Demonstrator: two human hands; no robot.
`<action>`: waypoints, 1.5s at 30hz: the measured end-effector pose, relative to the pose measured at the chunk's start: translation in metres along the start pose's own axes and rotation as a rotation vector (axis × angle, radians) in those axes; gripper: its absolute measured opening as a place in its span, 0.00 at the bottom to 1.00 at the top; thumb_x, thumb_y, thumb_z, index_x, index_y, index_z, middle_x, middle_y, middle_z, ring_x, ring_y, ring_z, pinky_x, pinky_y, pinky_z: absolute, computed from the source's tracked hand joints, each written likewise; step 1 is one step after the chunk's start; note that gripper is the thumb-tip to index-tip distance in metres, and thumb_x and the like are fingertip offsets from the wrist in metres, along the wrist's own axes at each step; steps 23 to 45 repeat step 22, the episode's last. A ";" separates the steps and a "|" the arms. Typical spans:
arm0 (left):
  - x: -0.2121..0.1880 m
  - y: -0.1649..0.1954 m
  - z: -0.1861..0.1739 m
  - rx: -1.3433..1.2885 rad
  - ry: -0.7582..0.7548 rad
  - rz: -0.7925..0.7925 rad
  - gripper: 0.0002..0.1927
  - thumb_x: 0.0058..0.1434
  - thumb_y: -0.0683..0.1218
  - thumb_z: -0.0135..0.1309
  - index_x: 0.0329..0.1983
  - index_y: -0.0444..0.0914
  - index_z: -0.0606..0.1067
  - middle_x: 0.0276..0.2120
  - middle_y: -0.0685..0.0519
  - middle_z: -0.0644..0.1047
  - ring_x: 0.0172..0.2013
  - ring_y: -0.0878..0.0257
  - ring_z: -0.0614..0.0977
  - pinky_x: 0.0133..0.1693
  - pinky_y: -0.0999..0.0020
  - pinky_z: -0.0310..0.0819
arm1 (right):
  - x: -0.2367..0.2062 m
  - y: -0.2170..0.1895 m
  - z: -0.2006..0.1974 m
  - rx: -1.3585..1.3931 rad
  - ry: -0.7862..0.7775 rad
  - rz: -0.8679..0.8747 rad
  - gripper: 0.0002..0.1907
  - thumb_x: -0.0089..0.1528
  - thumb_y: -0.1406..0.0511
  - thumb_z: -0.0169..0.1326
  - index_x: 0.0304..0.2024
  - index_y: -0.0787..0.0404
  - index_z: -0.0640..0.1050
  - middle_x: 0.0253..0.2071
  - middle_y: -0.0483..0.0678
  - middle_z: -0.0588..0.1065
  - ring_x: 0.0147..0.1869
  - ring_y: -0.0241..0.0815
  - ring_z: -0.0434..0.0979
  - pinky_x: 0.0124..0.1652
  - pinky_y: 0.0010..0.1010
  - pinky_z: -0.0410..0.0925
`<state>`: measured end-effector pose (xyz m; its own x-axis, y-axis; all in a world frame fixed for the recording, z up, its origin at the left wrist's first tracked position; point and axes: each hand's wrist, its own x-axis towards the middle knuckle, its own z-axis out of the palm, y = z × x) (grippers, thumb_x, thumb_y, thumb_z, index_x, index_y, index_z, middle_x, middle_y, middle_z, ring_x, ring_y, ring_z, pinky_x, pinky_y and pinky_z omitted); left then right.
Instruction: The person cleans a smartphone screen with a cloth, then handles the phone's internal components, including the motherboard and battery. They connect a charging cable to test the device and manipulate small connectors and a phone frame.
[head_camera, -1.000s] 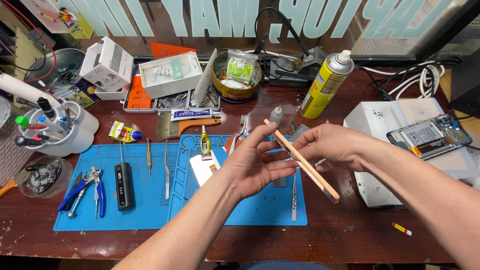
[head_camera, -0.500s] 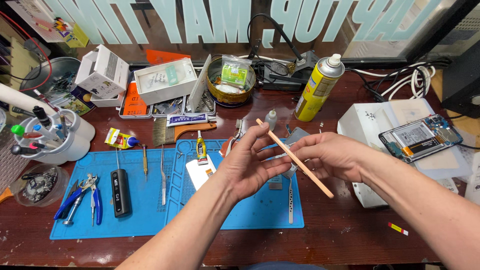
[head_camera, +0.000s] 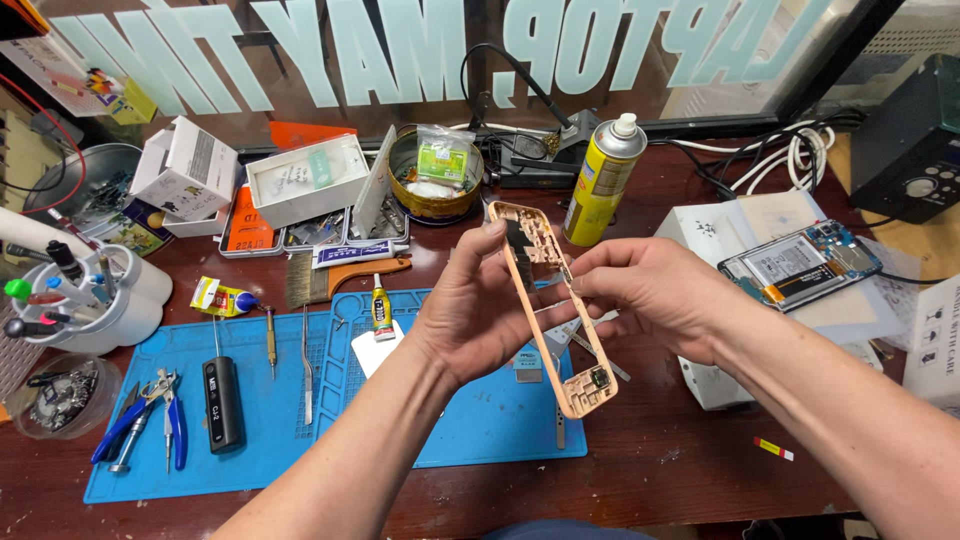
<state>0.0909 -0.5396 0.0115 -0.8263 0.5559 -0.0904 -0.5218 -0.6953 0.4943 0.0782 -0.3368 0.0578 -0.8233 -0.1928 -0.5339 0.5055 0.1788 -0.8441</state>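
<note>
- We hold the peach phone frame (head_camera: 548, 300) tilted above the blue mat (head_camera: 300, 420).
- Our left hand (head_camera: 475, 310) grips its left edge.
- Our right hand (head_camera: 650, 290) pinches its right edge.
- Yellow spray can (head_camera: 603, 180) behind.

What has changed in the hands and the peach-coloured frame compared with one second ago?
Both hands, left and right, have turned the phone frame from edge-on to show its inner face. Both keep hold of it. The spray can and blue mat stayed in place.
</note>
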 end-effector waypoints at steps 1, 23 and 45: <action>0.002 -0.002 0.004 -0.001 -0.023 0.001 0.32 0.59 0.63 0.59 0.57 0.37 0.72 0.49 0.46 0.76 0.53 0.48 0.78 0.63 0.47 0.71 | -0.001 0.001 -0.002 -0.023 0.017 -0.033 0.08 0.58 0.68 0.59 0.39 0.64 0.80 0.33 0.45 0.78 0.34 0.34 0.77 0.31 0.28 0.74; 0.062 -0.063 0.044 -0.171 0.081 -0.167 0.32 0.58 0.67 0.54 0.50 0.36 0.75 0.47 0.42 0.76 0.49 0.47 0.79 0.55 0.42 0.74 | -0.046 0.044 -0.074 -0.005 0.234 -0.236 0.16 0.62 0.61 0.56 0.49 0.63 0.78 0.35 0.45 0.80 0.31 0.32 0.76 0.29 0.25 0.72; 0.062 -0.063 0.044 -0.171 0.081 -0.167 0.32 0.58 0.67 0.54 0.50 0.36 0.75 0.47 0.42 0.76 0.49 0.47 0.79 0.55 0.42 0.74 | -0.046 0.044 -0.074 -0.005 0.234 -0.236 0.16 0.62 0.61 0.56 0.49 0.63 0.78 0.35 0.45 0.80 0.31 0.32 0.76 0.29 0.25 0.72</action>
